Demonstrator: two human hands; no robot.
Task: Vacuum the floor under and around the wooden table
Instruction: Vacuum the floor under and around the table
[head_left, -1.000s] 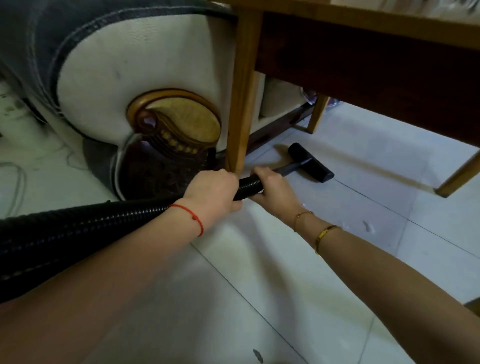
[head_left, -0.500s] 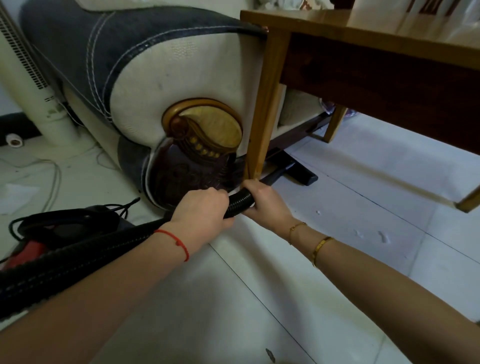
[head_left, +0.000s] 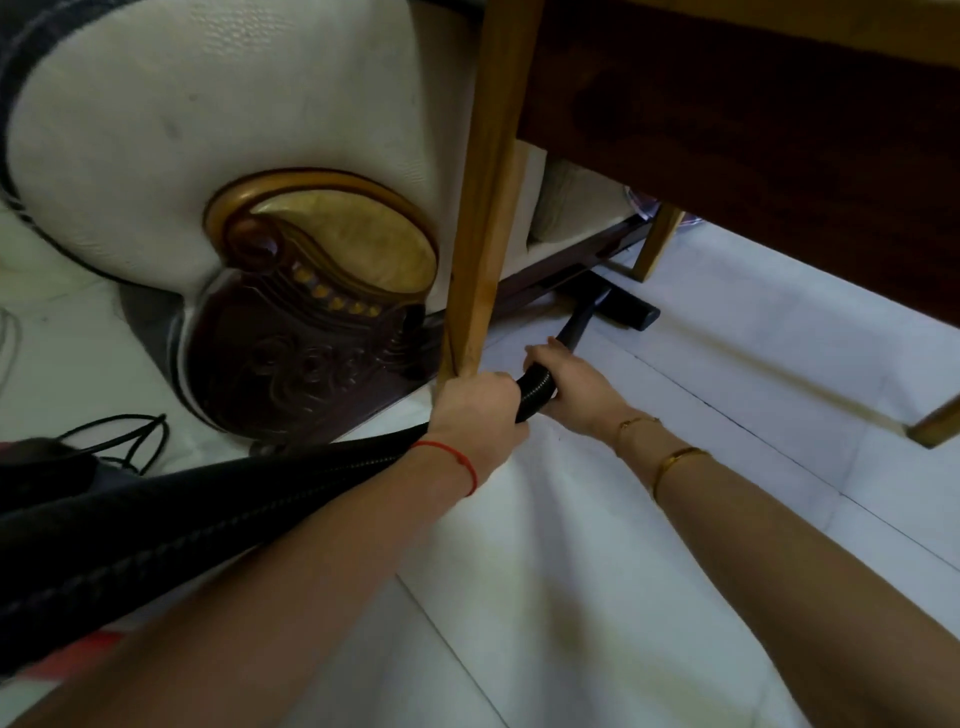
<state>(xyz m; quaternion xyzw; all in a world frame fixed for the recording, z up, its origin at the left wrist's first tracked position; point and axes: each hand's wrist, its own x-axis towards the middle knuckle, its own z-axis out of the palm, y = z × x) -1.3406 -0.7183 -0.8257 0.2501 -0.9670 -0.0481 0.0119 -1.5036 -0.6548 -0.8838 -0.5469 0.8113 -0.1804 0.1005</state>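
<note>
Sweeping along the sofa base under the counter is the step in hand, by my judgement. Both grips are curled round the hose: the left hand wraps it just behind the right hand, which holds it where the ribbed part meets the stiff tube. Ahead of the right grip the tube runs down to the nozzle, which lies on the tile floor close against the sofa rail, beyond the near leg and short of the far leg. The left grip sits just beside the foot of the near leg. Behind both grips the hose trails back toward a dark body, probably the vacuum, at the left edge; a cord lies beside it.

Next, I judge, the nozzle must be drawn away from the sofa and worked across the open tiles to the right of the grips, steering the hose clear of the near leg.

No container shows here; whether the vacuum's bin holds anything cannot be told.
</note>
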